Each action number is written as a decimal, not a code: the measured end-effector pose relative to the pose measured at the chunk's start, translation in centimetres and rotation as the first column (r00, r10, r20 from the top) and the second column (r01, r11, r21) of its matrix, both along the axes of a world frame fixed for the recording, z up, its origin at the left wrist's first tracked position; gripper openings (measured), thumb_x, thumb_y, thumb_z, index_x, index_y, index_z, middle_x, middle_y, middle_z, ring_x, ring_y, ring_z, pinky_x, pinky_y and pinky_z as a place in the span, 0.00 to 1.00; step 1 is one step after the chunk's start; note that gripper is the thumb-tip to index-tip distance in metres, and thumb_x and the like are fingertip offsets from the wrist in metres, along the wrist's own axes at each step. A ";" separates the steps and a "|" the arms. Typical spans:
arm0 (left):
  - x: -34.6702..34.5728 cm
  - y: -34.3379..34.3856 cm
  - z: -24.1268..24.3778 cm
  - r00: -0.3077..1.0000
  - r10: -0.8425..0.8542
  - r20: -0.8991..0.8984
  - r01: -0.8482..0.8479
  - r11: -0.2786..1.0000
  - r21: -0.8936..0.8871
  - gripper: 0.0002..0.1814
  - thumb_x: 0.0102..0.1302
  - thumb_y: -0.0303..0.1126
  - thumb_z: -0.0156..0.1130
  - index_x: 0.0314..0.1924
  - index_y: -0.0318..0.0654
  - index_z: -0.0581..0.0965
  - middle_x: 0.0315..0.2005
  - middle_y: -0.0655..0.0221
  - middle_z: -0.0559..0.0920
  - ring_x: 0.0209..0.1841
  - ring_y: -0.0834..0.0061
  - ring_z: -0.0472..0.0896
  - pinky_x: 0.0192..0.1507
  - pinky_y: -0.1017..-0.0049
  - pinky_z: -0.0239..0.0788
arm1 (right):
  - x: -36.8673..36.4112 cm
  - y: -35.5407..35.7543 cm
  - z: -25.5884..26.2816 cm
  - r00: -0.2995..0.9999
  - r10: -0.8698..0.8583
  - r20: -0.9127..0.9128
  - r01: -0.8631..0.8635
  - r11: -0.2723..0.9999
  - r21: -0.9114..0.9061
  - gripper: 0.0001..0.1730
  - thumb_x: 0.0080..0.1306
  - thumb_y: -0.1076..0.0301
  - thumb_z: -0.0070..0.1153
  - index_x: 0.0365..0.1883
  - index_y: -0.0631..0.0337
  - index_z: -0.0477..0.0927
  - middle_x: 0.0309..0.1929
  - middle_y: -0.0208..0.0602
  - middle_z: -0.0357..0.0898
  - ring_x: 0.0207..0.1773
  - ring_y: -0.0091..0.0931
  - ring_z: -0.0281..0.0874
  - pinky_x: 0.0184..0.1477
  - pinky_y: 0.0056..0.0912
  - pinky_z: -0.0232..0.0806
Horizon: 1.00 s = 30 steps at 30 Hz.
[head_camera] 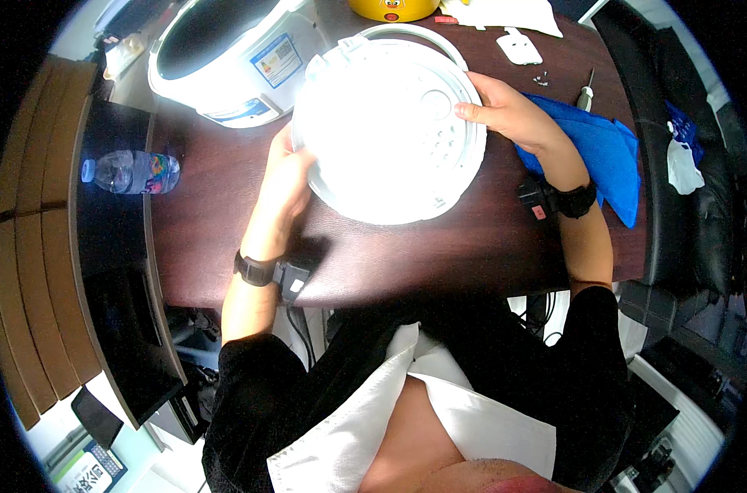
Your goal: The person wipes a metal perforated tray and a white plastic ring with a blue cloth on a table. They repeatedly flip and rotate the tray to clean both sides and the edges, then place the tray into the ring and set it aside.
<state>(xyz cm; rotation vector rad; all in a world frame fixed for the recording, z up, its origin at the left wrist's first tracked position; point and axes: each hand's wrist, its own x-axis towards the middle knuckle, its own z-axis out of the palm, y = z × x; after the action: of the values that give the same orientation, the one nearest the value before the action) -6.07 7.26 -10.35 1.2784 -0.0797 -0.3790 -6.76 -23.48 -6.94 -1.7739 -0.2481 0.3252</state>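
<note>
I hold a round white plastic lid (385,135) above the brown table, its middle washed out by glare. My left hand (286,179) grips the lid's left rim. At the upper right rim, my right hand (499,111) has its thumb on the near face, its other fingers partly hidden behind. Small holes and a round raised spot show on the lid's right side. Behind its top edge curves a pale ring (450,44), mostly covered. To the left stands a white open-topped appliance body (235,92), apparently a rice cooker, with a dark interior and printed labels.
A screwdriver (586,92), small screws (540,78) and a white plastic piece (519,48) lie at the right rear. Blue cloth (595,145) lies by my right forearm. A plastic bottle (136,172) lies at left; a yellow container (395,8) stands behind.
</note>
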 end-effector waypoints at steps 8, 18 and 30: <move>-0.4 -0.6 1.5 0.997 -0.061 0.037 0.057 0.993 0.099 0.29 0.58 0.29 0.63 0.58 0.25 0.69 0.49 0.54 0.79 0.51 0.67 0.78 0.54 0.70 0.70 | 0.4 0.4 -1.1 0.992 -0.104 -0.076 0.100 0.993 -0.059 0.20 0.65 0.72 0.57 0.54 0.72 0.73 0.46 0.42 0.80 0.47 0.24 0.77 0.52 0.28 0.69; -0.4 -0.7 0.6 0.999 -0.003 0.053 -0.004 0.991 0.133 0.26 0.61 0.28 0.66 0.57 0.27 0.69 0.48 0.57 0.79 0.48 0.69 0.80 0.52 0.71 0.72 | 0.5 0.2 -0.6 0.992 -0.071 -0.104 0.067 0.997 -0.046 0.25 0.65 0.72 0.56 0.59 0.72 0.69 0.50 0.41 0.78 0.52 0.24 0.75 0.54 0.26 0.68; -0.5 -1.8 2.8 0.966 0.028 0.256 -0.094 0.964 0.250 0.21 0.61 0.27 0.64 0.54 0.29 0.74 0.42 0.61 0.82 0.42 0.74 0.80 0.47 0.75 0.72 | 1.0 -1.2 -0.1 0.979 -0.015 0.204 0.055 0.980 -0.191 0.27 0.64 0.69 0.60 0.59 0.70 0.68 0.51 0.39 0.77 0.54 0.24 0.73 0.58 0.29 0.67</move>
<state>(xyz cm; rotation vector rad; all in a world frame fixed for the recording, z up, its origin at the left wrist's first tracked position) -6.55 5.44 -7.53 1.5823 -0.2089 -0.1752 -5.76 -24.65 -7.07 -2.0062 -0.3383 0.1467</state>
